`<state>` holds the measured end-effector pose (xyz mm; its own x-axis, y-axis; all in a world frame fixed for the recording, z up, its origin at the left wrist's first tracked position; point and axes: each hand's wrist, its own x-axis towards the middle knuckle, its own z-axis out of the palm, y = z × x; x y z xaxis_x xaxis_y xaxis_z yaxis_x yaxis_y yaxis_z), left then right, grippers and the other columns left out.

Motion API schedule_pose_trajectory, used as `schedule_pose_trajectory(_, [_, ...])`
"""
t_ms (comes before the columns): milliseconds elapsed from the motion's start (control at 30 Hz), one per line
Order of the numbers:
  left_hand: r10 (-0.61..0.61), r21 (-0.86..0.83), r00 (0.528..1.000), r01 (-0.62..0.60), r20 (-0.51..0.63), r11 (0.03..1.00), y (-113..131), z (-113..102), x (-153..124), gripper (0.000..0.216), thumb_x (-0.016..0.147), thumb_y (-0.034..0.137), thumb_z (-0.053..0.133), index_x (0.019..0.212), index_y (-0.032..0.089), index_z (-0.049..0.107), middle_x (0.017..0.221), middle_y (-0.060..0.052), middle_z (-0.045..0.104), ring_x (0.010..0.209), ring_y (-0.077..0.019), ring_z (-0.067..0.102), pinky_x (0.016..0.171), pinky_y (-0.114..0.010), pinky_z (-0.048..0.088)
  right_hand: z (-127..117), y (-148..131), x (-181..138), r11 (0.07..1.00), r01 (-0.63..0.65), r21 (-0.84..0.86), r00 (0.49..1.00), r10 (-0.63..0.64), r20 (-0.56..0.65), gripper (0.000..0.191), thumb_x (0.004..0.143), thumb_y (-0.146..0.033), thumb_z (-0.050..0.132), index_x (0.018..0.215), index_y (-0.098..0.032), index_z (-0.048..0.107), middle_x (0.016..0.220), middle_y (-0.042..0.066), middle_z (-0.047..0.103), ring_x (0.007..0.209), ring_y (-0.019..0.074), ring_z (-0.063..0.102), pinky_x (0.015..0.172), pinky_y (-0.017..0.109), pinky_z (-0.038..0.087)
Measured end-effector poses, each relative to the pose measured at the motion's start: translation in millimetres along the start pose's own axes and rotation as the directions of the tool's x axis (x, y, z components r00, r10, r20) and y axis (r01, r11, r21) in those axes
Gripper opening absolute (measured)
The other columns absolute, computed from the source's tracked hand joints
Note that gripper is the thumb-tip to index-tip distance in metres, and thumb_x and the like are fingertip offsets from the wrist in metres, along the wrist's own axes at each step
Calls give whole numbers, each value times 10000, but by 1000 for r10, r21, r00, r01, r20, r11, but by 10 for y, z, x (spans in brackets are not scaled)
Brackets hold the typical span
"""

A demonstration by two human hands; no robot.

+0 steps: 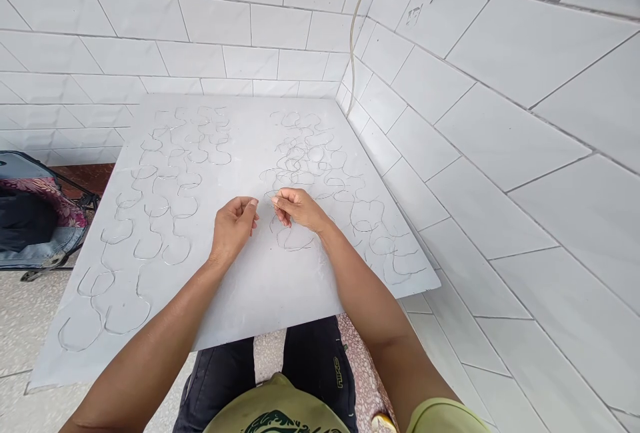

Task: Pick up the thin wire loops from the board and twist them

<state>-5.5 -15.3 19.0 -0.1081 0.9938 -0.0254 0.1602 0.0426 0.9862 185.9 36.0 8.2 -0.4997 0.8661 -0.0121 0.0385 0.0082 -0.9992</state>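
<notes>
Both hands are raised over the middle of a pale grey board, fingertips a short gap apart. My left hand (236,225) is pinched, thumb against the fingers; whatever lies in the pinch is too fine to make out. Thumb and forefinger of my right hand (296,209) are pressed together on what looks like a thin wire, its outline faint near the fingertips. Below and beyond that hand lies a tangle of curved thin wires (295,165). Left of my left hand, wavy bent wires (150,210) are laid out in rough rows.
The board (260,300) spans the space above my lap and reaches tiled walls (500,153) behind and at the right. A cable (353,40) hangs in the corner. At the left stands a folding-framed seat (35,256) with a dark item on it.
</notes>
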Motion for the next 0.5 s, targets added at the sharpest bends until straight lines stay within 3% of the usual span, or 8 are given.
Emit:
schedule_pose_trajectory(233, [18,43,999,-17,-28,999,11,20,-5,218,880,386,648,807,185,690,688,-4,630,526,-111,537,493,-245,449,6,13,11,1000,-5,-10,999,5,-33,363,926,-535,655,843,-190,579,675,-15,615,521,93,545,472,216,446])
schedule_pose_trajectory(500, [-59,-101,998,61,21,993,-109,42,2,177,837,344,690,797,172,700,736,-39,692,563,-136,609,548,-284,527,-31,18,19,997,34,-62,993,-41,-114,312,943,-475,639,836,-186,592,685,-12,610,549,96,557,475,208,450])
